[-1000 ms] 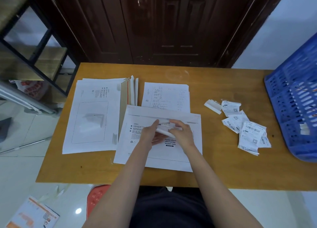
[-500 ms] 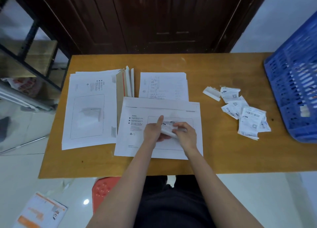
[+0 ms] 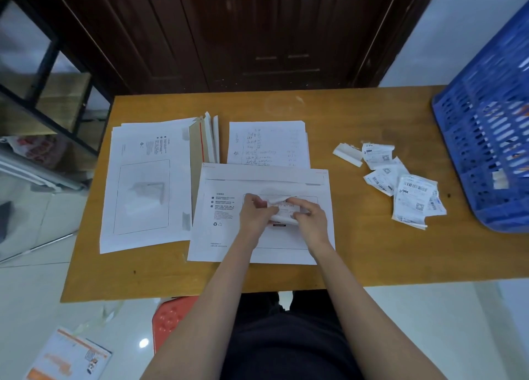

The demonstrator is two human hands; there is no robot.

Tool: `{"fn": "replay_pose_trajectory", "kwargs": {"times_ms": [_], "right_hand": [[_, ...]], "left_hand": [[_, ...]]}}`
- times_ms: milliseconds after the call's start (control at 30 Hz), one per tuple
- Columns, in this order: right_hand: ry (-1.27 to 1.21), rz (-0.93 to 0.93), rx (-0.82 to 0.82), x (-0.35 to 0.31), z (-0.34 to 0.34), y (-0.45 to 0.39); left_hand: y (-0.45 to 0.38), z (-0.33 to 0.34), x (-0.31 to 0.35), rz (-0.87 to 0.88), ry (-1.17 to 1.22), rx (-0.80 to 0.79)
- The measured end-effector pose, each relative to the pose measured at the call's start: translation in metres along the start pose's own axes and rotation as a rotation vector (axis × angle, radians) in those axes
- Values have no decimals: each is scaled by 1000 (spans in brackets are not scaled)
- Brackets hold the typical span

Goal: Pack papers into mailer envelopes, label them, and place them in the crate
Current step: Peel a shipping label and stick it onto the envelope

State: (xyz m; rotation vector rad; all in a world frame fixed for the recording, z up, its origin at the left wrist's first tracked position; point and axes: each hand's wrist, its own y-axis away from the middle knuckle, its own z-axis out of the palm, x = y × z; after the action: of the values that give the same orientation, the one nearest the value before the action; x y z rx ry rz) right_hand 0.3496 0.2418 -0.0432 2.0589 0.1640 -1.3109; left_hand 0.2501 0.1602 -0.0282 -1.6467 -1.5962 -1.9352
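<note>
A white mailer envelope (image 3: 229, 236) lies flat in front of me on the wooden table (image 3: 372, 251). Over its printed label box, my left hand (image 3: 254, 216) and my right hand (image 3: 310, 222) both pinch a small shipping label (image 3: 283, 209), its upper edge curling up. A stack of handwritten papers (image 3: 267, 143) lies just behind the envelope. To the left is a pile of more white mailers (image 3: 143, 185). Loose labels (image 3: 406, 190) are scattered at the right. The blue plastic crate (image 3: 486, 139) stands at the table's right end.
A dark wooden door (image 3: 229, 36) stands behind the table. A black metal shelf (image 3: 43, 93) is at the far left. On the floor lie an orange stool (image 3: 169, 319) under the table and an orange-printed envelope (image 3: 68, 356) at the lower left.
Both hands have kept working the small label over the envelope, and its top edge now curls up between the fingers. The view has shifted slightly.
</note>
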Motion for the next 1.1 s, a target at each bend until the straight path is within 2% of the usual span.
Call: {"fn": "replay_pose_trajectory", "kwargs": {"times_ms": [200, 500, 767, 1100], "right_hand": [[11, -4, -37, 0, 0, 0], [81, -45, -40, 2, 5, 3], [162, -104, -8, 5, 8, 1], [273, -151, 23, 8, 12, 0]], "left_hand": [[0, -5, -6, 101, -92, -51], [2, -3, -17, 248, -331, 69], [-1, -2, -23, 420, -558, 65], [-3, -4, -24, 429, -580, 35]]}}
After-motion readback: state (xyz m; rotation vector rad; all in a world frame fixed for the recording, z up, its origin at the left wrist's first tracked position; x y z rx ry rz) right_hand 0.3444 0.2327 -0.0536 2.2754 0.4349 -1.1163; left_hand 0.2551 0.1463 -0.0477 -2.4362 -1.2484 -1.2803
